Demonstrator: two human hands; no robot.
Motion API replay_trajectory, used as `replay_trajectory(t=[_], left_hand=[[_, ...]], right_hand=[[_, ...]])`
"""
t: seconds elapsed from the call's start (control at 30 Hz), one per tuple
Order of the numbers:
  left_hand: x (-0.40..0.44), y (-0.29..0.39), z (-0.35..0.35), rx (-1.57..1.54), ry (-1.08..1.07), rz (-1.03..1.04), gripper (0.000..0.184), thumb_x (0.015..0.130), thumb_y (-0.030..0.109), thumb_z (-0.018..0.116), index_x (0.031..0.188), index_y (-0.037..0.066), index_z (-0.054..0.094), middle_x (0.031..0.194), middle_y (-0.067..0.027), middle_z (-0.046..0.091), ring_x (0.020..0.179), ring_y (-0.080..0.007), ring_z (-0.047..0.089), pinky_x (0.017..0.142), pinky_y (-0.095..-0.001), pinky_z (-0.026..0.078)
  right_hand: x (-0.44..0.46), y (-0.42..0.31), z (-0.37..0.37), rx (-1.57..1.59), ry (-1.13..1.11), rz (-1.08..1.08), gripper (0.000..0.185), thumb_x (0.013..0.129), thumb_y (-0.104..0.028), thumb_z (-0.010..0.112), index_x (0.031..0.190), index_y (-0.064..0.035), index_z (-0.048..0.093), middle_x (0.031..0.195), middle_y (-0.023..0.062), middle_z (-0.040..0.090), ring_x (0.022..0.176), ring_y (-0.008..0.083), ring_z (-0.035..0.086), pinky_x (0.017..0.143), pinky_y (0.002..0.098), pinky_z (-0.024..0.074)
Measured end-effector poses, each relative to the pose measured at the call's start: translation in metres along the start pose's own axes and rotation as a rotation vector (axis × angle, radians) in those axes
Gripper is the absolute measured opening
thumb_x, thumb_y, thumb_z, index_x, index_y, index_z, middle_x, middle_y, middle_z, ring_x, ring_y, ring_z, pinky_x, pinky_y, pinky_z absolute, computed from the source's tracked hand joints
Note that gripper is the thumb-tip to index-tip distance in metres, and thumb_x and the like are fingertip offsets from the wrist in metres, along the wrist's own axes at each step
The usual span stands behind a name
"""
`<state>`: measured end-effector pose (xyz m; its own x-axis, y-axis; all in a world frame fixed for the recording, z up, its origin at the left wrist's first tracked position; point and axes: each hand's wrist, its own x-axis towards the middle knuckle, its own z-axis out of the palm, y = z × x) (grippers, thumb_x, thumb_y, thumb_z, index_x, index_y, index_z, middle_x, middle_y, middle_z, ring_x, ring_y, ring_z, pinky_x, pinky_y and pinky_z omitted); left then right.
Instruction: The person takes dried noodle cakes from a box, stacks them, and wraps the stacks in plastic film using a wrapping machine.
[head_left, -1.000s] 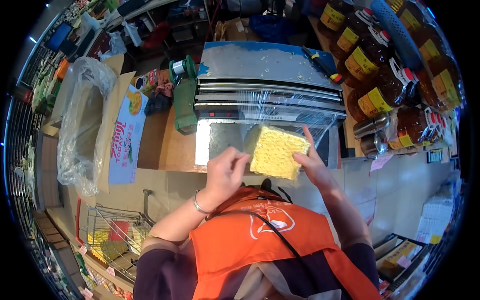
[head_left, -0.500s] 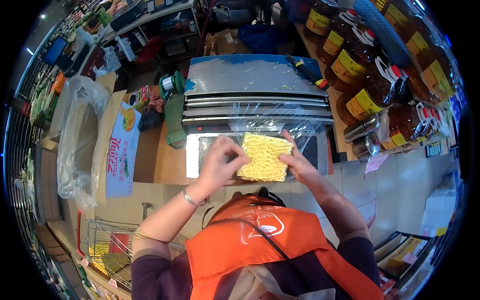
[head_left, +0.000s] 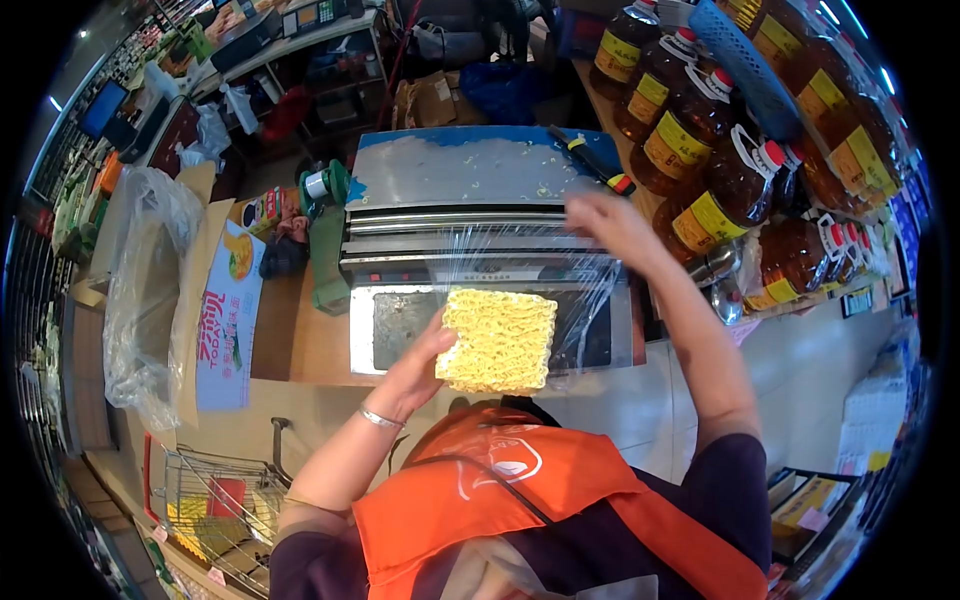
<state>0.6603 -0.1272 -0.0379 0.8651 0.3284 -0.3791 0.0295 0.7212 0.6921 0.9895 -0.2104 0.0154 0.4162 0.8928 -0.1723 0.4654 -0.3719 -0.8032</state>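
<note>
A yellow block of dried noodles is held over the front of the wrapping machine. My left hand grips its left side, the thumb on its face. Clear plastic film stretches from the machine's rollers down to the block. My right hand is above the right end of the rollers, by the film's upper right part, its fingers curled; motion blur hides whether they hold film.
An open carton with a plastic liner stands left, beside a green tape dispenser. A black-and-yellow tool lies on the machine's top. Large oil bottles line the right side. A shopping cart is at lower left.
My right hand has let go of the block's right side and moved up to the rollers. My left hand has gone from a pinch beside the block to gripping its left side.
</note>
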Motion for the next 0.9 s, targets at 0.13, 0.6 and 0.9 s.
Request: replay_trajectory(t=[0.13,0.6,0.9], left_hand=[[-0.021,-0.016,0.006,0.015,0.006,-0.025,0.095,0.084,0.042,0.067,0.155,0.007,0.015,0.152,-0.0141,0.033,0.141,-0.0278,0.032,0.115,-0.0413,0.028],[-0.03,-0.074,-0.022,-0.121,-0.039,0.021,0.089,0.089,0.033,0.061,0.155,0.005,0.009,0.158,-0.0147,0.019,0.148,-0.0255,0.015,0.119,-0.0393,0.014],[-0.026,-0.069,-0.025,-0.174,-0.071,0.015,0.092,0.088,0.036,0.064,0.155,0.005,0.009,0.156,-0.0159,0.023,0.146,-0.0271,0.021,0.119,-0.0395,0.019]], right_hand=[[0.087,0.047,-0.019,-0.736,0.427,-0.168,0.051,0.088,-0.032,0.059,0.135,-0.0125,0.053,0.122,0.0167,0.062,0.111,0.0352,0.059,0.094,0.043,0.048],[0.118,0.001,-0.006,-0.188,0.123,-0.138,0.044,0.091,-0.031,0.055,0.126,-0.0034,0.054,0.083,0.0106,0.063,0.074,0.0181,0.062,0.068,0.0331,0.0501],[0.083,-0.083,0.074,-0.982,-0.291,-0.434,0.035,0.095,-0.043,0.052,0.11,-0.013,0.062,0.087,0.0205,0.068,0.085,0.0398,0.065,0.074,0.0501,0.0498]])
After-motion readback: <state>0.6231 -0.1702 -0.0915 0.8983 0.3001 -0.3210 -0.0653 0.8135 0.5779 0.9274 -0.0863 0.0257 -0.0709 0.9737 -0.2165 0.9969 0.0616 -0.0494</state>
